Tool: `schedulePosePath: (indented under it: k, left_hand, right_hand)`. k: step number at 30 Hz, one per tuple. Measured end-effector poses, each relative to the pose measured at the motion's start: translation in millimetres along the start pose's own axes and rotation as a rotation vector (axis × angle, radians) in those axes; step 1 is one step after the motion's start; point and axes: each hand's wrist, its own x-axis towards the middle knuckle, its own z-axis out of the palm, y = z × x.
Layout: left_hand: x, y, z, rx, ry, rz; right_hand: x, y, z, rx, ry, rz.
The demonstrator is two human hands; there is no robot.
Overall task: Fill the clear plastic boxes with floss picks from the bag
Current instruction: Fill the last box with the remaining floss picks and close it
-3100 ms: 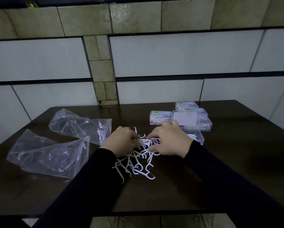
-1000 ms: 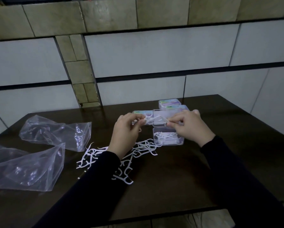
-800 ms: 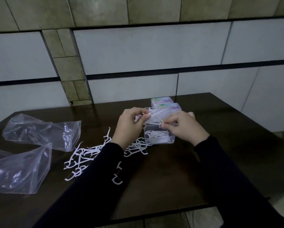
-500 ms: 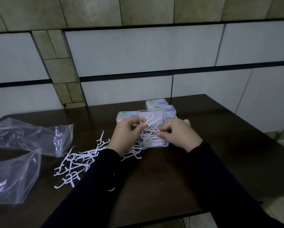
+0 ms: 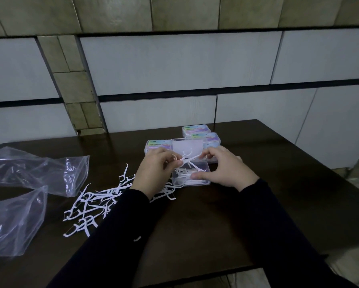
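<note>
An open clear plastic box lies on the dark table with its lid raised behind it and some white floss picks inside. Both hands hover over it. My left hand and my right hand pinch a small bundle of floss picks between them, just above the box. A heap of loose white floss picks is scattered on the table to the left, partly hidden under my left forearm.
Three closed labelled boxes sit behind the open one. Two crumpled clear plastic bags lie at the left. The table's front edge runs close to me, its right edge near the wall.
My hands lifted a bundle of picks from the heap and carried it over to the open box, then lowered it. The view has shifted right.
</note>
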Motion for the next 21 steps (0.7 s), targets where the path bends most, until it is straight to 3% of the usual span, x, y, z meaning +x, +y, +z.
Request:
schedulePosePath:
  k: [10,15,21]
  left_hand:
    - [-1,15,4,0.369,-0.082,0.159]
    - [2,24,1,0.369,-0.033,0.201]
    - [6,23,6,0.326,-0.212,0.293]
  right_hand:
    - [-4,1,-1,0.024,-0.051,0.033]
    - [-4,0,0,0.043,-0.068,0.046]
    - [-5,-2,-1,0.068,-0.075,0.052]
